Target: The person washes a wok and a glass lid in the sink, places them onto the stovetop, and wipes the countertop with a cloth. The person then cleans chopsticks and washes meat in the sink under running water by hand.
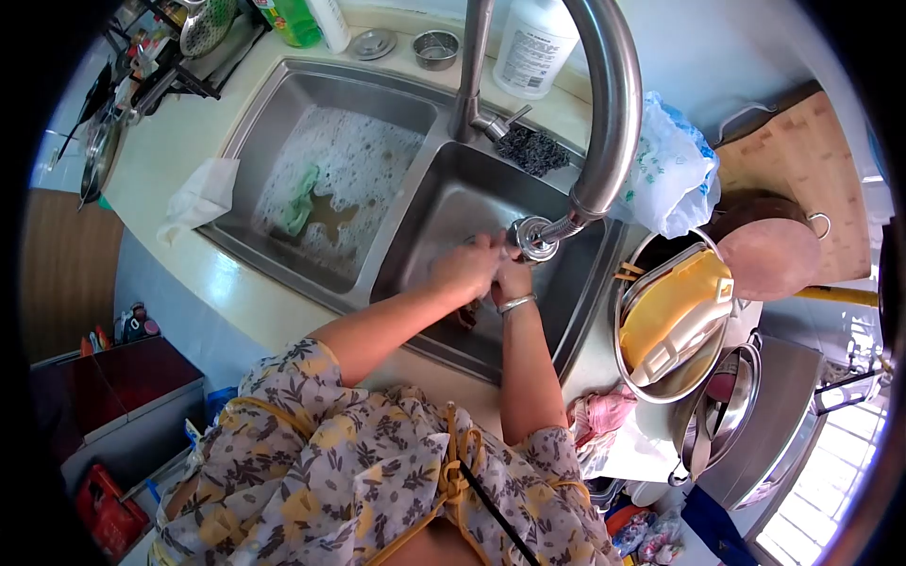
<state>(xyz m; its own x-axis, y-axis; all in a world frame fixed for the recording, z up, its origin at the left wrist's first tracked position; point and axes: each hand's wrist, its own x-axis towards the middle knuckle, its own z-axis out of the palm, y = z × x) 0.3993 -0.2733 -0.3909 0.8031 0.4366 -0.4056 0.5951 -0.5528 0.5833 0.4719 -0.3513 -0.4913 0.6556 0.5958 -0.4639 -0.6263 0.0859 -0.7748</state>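
Observation:
Both of my hands meet under the faucet's spray head (534, 238), over the right basin (453, 203) of the steel sink. My left hand (464, 271) has curled fingers that touch the right one. My right hand (512, 276), with a silver bangle (516, 303) at its wrist, is closed close beside the spray head. What lies between the fingers is too small or hidden to make out. Below the hands, a small reddish-brown thing (466, 315) shows partly in the basin. Suds fill the left basin (261, 104), where a light green cloth (300, 200) lies in the water.
The tall curved faucet (618, 104) arches over the right basin. A dark scouring pad (533, 151) and a white bottle (536, 52) stand behind. To the right is a metal basin (672, 391) holding yellow items (665, 302). A white cloth (200, 198) hangs at the left rim.

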